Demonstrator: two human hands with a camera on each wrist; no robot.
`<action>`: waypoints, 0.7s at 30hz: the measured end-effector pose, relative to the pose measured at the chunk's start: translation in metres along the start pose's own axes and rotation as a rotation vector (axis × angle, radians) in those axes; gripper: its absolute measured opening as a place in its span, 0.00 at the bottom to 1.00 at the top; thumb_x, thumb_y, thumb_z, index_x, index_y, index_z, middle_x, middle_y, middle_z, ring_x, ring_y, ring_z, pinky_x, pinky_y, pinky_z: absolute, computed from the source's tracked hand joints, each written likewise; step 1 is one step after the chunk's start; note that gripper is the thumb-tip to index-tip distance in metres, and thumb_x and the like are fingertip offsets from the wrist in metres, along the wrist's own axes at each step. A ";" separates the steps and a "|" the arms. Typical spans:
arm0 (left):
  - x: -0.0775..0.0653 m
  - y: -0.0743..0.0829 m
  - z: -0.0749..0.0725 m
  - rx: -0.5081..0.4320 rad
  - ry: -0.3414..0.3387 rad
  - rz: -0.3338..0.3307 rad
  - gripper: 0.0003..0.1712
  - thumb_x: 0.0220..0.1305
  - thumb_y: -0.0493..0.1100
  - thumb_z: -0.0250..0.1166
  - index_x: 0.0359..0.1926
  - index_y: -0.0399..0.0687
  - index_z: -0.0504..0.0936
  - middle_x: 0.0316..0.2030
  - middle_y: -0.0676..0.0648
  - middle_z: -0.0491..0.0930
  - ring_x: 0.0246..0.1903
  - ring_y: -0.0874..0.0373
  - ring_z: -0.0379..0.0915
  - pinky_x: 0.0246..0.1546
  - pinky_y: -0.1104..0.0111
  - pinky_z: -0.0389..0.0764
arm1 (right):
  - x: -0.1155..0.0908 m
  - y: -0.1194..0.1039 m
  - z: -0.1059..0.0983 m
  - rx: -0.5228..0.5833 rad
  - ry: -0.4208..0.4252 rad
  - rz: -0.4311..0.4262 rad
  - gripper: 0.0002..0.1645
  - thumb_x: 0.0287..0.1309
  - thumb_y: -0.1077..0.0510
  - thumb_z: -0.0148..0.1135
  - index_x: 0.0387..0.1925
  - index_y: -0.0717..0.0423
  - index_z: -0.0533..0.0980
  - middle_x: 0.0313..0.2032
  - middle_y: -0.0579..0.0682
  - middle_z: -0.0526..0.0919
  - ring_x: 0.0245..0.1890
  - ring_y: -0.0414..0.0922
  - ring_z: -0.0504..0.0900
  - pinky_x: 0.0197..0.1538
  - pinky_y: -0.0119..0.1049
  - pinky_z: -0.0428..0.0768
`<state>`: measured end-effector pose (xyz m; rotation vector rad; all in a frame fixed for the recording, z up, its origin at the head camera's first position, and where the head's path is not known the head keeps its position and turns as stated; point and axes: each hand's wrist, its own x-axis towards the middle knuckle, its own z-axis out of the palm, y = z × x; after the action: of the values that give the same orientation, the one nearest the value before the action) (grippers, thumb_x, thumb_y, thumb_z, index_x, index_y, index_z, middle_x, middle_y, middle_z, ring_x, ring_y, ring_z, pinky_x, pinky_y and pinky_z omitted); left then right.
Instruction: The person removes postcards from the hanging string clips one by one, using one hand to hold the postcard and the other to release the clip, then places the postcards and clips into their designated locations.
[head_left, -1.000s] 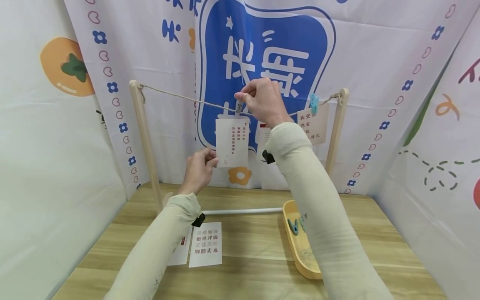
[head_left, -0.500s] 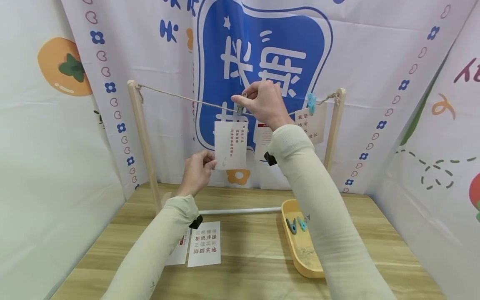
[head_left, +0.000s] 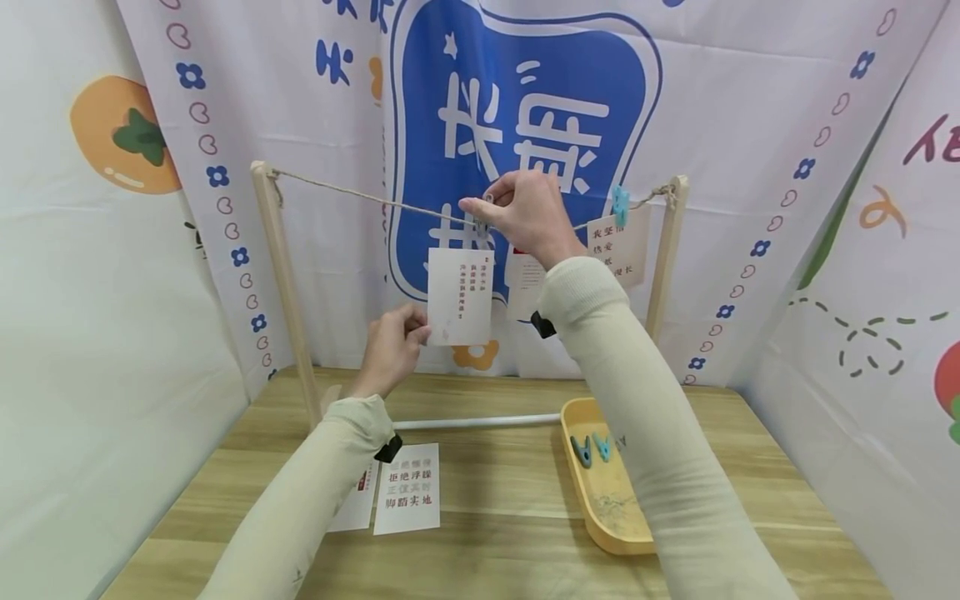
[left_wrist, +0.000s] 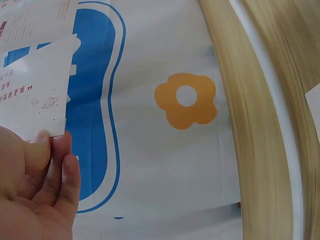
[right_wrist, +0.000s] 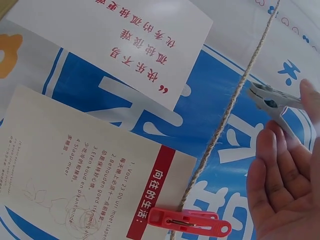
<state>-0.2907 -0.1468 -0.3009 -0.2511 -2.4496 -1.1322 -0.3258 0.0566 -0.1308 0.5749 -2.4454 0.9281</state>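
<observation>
My left hand (head_left: 393,346) pinches a white card (head_left: 459,296) by its lower left corner, thumb on one face and fingers behind. The card has red lettering and, in the left wrist view, small planet drawings. It hangs just below the twine (head_left: 367,193), its top edge apart from it. My right hand (head_left: 534,212) pinches a grey clothespin (right_wrist: 272,100) between thumb and fingers, its nose right beside the twine. A cream card (right_wrist: 95,170) with a red band hangs from the twine by a red clothespin (right_wrist: 190,222); in the head view my right hand partly covers it.
Wooden posts (head_left: 285,283) hold the twine at both ends. A blue clothespin (head_left: 620,206) clips another card (head_left: 630,250) near the right post. On the table, a yellow tray (head_left: 592,517) holds loose clothespins (head_left: 581,451); printed cards (head_left: 407,517) lie by my left forearm. A white rod (head_left: 480,422) lies behind.
The card in my left hand has sunk slightly, widening the gap under the twine. My right hand, with the clothespin, has also come down a little. The head view has shifted slightly.
</observation>
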 end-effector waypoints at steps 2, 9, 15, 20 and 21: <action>-0.001 0.000 0.000 -0.004 -0.008 -0.009 0.02 0.66 0.35 0.60 0.36 0.42 0.79 0.32 0.43 0.82 0.32 0.52 0.77 0.31 0.66 0.78 | -0.001 0.001 0.001 0.002 -0.003 -0.001 0.26 0.52 0.34 0.66 0.39 0.51 0.84 0.35 0.47 0.84 0.35 0.42 0.80 0.37 0.31 0.83; -0.004 -0.001 0.000 -0.020 -0.042 -0.057 0.02 0.67 0.35 0.60 0.38 0.42 0.79 0.33 0.44 0.82 0.34 0.51 0.77 0.32 0.66 0.79 | -0.005 0.007 0.003 0.004 -0.004 0.002 0.25 0.53 0.35 0.66 0.37 0.51 0.84 0.33 0.47 0.83 0.34 0.42 0.79 0.36 0.31 0.81; -0.006 -0.005 0.001 -0.010 -0.050 -0.065 0.03 0.66 0.35 0.60 0.38 0.42 0.80 0.34 0.44 0.82 0.33 0.52 0.77 0.33 0.67 0.78 | -0.011 0.012 0.003 -0.019 -0.016 0.000 0.26 0.53 0.34 0.66 0.38 0.51 0.84 0.32 0.46 0.84 0.32 0.41 0.80 0.36 0.30 0.82; -0.007 -0.007 0.002 -0.009 -0.055 -0.059 0.02 0.66 0.34 0.60 0.38 0.41 0.79 0.33 0.44 0.82 0.33 0.53 0.77 0.33 0.67 0.79 | -0.016 0.017 0.003 -0.018 -0.013 -0.011 0.27 0.53 0.34 0.66 0.39 0.52 0.84 0.32 0.47 0.85 0.31 0.41 0.81 0.37 0.30 0.83; -0.008 -0.008 0.002 -0.009 -0.057 -0.058 0.03 0.66 0.34 0.60 0.38 0.41 0.80 0.33 0.44 0.82 0.33 0.53 0.77 0.33 0.67 0.79 | -0.017 0.019 0.003 -0.018 -0.015 -0.011 0.27 0.53 0.34 0.66 0.39 0.53 0.84 0.32 0.47 0.85 0.31 0.41 0.81 0.37 0.30 0.83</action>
<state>-0.2871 -0.1501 -0.3105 -0.2195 -2.5175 -1.1755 -0.3227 0.0709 -0.1517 0.5903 -2.4589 0.9002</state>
